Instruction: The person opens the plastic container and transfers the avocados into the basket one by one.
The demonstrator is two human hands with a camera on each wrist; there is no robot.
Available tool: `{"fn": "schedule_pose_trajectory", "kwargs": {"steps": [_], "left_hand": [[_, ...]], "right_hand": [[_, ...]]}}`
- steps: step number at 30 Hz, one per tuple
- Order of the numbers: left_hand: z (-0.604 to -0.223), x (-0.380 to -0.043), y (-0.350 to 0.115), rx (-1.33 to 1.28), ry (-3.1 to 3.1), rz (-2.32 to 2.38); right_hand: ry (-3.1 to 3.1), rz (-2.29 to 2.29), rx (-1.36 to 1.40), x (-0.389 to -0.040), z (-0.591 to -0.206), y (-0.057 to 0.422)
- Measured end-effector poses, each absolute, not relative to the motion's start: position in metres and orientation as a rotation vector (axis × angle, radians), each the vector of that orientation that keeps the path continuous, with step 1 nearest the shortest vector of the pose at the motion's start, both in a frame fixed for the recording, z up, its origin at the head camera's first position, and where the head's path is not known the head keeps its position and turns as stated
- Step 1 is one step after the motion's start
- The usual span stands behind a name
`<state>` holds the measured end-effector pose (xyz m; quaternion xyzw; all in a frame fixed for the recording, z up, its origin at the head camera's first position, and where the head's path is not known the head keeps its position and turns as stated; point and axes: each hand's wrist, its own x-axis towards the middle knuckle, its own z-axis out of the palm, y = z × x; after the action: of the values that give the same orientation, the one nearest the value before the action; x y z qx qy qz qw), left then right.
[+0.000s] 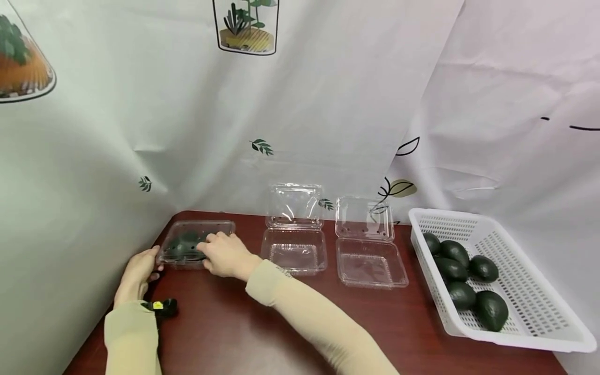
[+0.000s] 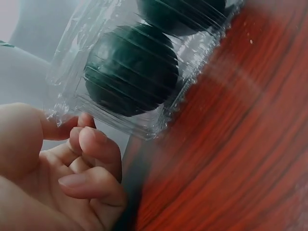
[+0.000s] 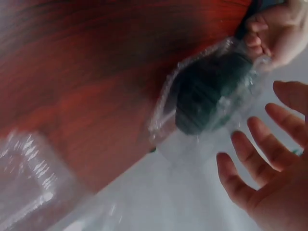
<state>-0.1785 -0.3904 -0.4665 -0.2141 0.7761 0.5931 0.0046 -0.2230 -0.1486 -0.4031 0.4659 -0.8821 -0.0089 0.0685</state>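
A clear plastic clamshell container (image 1: 201, 225) stands at the table's back left corner with its lid down. Dark green avocados (image 2: 131, 70) show through its walls; at least two are inside. At the container's left corner, my left hand (image 1: 139, 271) pinches the rim between thumb and index finger, while the other fingers curl loosely below. My right hand (image 1: 228, 254) is over the container's right side. In the right wrist view, the fingers (image 3: 262, 137) of that hand are spread and fairly straight, with nothing gripped. Whether they touch the lid I cannot tell.
Two clear clamshell containers, a left one (image 1: 294, 271) and a right one (image 1: 373, 284), stand with lids raised against the patterned curtain (image 1: 328, 104). At the right, a white perforated basket (image 1: 539, 291) holds several avocados (image 1: 491, 310). Everything rests on a reddish-brown table (image 1: 225, 323).
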Motion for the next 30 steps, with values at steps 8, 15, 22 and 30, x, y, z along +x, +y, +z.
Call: {"fn": "schedule_pose_trajectory", "kwargs": {"steps": [8,15,22,30], "left_hand": [[-0.474,-0.182,-0.376,-0.648,2.316,1.985],[-0.478,-0.181,-0.378,-0.512,2.012,2.220],[-0.484,-0.182,-0.380,-0.398,1.888,2.329],[-0.484,-0.183,-0.379,-0.354,1.986,2.300]], "right_hand": [[-2.629,-0.207,1.290,-0.217,-0.417,-0.175],[-2.654,-0.247,1.261,-0.213,-0.419,-0.197],[-2.638,-0.336,1.254,-0.213,-0.418,-0.203],[-2.465,-0.448,1.308,-0.207,-0.423,-0.212]]}}
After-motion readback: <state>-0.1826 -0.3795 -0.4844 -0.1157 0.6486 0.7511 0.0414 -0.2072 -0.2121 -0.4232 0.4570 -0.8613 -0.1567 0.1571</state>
